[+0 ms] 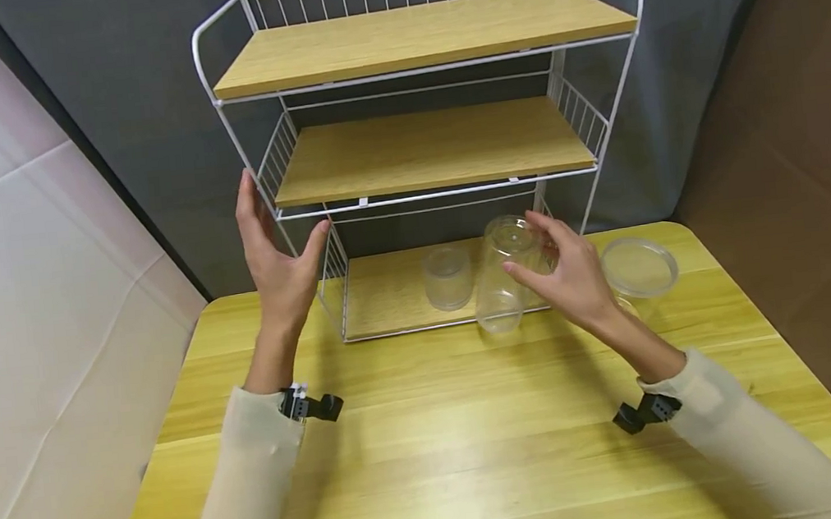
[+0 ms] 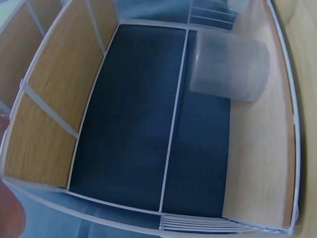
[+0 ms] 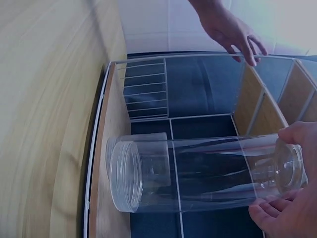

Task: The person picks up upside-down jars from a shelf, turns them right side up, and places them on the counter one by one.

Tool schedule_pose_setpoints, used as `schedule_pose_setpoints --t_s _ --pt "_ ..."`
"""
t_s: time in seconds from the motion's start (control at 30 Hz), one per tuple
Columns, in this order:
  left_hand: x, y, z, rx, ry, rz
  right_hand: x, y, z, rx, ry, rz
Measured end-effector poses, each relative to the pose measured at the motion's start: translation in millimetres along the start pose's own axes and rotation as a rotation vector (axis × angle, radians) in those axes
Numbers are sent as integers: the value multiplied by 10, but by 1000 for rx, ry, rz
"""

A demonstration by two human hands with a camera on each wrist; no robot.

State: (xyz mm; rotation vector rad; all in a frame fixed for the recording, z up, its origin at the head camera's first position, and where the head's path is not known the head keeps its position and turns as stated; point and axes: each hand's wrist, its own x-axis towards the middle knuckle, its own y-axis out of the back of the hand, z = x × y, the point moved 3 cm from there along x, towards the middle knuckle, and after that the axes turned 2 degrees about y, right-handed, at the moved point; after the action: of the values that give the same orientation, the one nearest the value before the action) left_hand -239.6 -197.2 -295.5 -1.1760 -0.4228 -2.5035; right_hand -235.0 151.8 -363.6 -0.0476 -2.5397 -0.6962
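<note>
My right hand (image 1: pixel 568 275) holds a tall clear jar (image 1: pixel 498 285) near its upper end, thumb on one side and fingers on the other. In the right wrist view the tall jar (image 3: pixel 213 173) spans from the fingers to a thick-rimmed lower end. It stands at the front edge of the bottom shelf (image 1: pixel 383 308), slightly tilted; whether it touches the shelf cannot be told. Behind it on that shelf stands a short frosted-looking clear jar (image 1: pixel 449 280). My left hand (image 1: pixel 276 276) rests against the rack's left side by the middle shelf (image 1: pixel 436 150), thumb spread from straight fingers.
The white wire rack has a wooden top shelf (image 1: pixel 418 37) with a wire rail. Another clear round container (image 1: pixel 639 267) stands on the wooden table (image 1: pixel 432 448), right of the rack. A dark backdrop hangs behind, with a brown panel (image 1: pixel 784 153) at right.
</note>
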Motion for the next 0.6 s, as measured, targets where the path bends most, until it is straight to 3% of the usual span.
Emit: schedule_pose_setpoints --t_s 0.17,0.37,0.47,0.6 --pt "-124 11 112 43 -115 114 -73 26 -8 65 -25 -11" --pt "-316 -56 66 -31 -234 181 -120 88 -46 161 -37 -7" --pt "-427 -113 58 -56 -297 133 -130 115 -57 223 -48 -8" --pt "-591 -214 74 -66 -283 -48 -143 146 -70 333 -85 -3"
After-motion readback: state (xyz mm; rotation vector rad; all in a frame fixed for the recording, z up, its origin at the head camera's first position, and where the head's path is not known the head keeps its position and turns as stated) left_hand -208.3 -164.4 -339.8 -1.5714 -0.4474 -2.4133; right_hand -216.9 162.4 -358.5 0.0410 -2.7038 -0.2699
